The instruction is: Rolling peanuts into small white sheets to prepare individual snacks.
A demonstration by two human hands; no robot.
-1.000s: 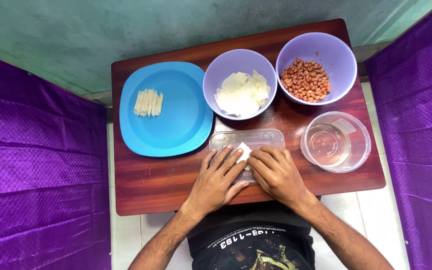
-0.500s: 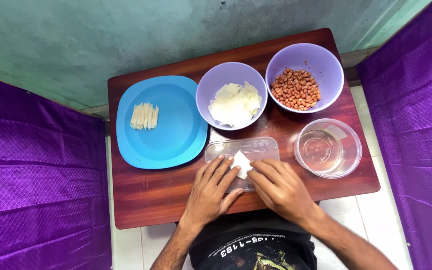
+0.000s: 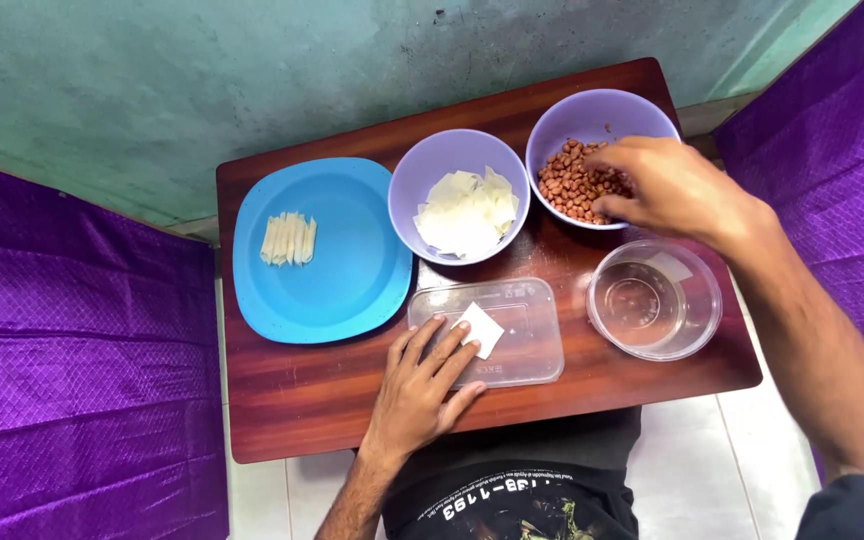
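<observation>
Our left hand (image 3: 420, 385) lies flat, fingers spread, on the white wrapper (image 3: 479, 329); our right hand (image 3: 667, 185), fingers bunched, dips into the peanuts (image 3: 567, 185)

Plate (image 3: 322, 290) left; two bowls (image 3: 462, 160) behind lid (image 3: 522, 345); round container (image 3: 655, 300) right of lid.

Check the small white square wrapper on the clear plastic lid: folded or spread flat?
Spread flat. The small white square wrapper lies open as a single sheet on the clear plastic lid, the left hand touching its edge.
</observation>
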